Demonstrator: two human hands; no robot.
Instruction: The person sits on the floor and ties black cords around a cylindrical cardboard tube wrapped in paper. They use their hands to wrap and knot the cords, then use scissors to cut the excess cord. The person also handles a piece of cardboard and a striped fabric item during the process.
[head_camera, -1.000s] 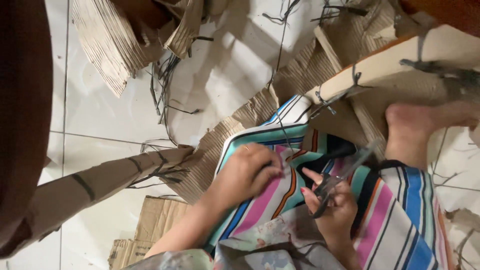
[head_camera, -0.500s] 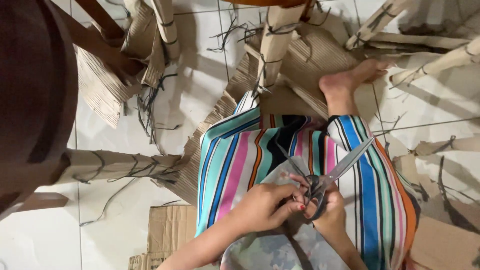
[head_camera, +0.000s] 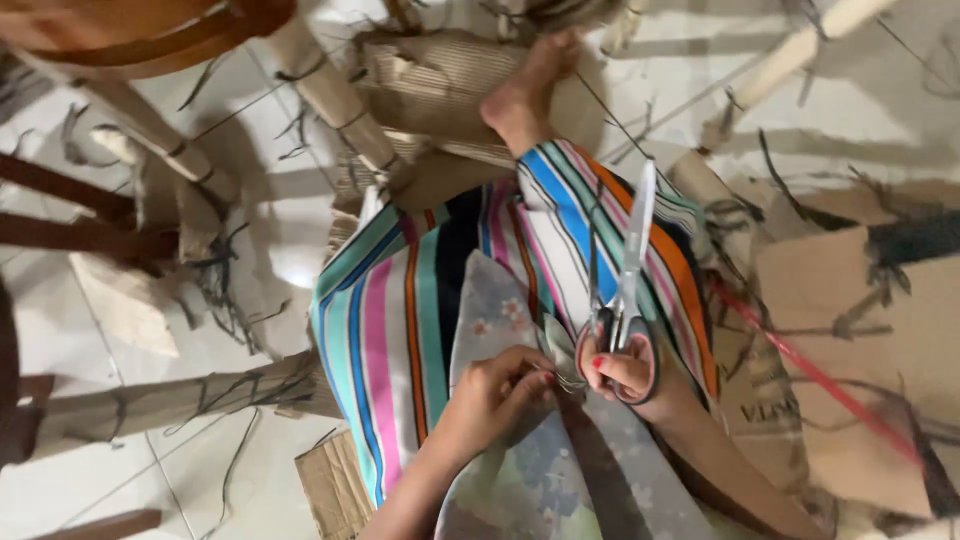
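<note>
Compared with half a second ago, our view has tilted so the striped cloth now runs up the middle, and the scissors have swung from a slant to nearly upright, blades pointing away from us toward the bare foot. Our right hand is closed through the dark loop handles, red nails showing, and the blades lie together. Our left hand has drawn in just beside it, fingers pinched shut on the edge of the grey floral fabric that lies over our lap; we cannot tell whether a thread or some small piece is also caught between the fingertips. With blades shut and both hands meeting at that edge, we judge the work sits between cuts, the hands busy at the hem rather than slicing.

Beneath both hands the striped cloth covers our leg. Beyond the scissor tips, past the foot, lies ribbed corrugated cardboard. Left of the left hand, rolled cardboard tubes tied with dark string lie on the white tiled floor, with dark offcuts scattered between. Right of the right hand, a flat cardboard sheet and a red cord crowd close, leaving little free room on that side.
</note>
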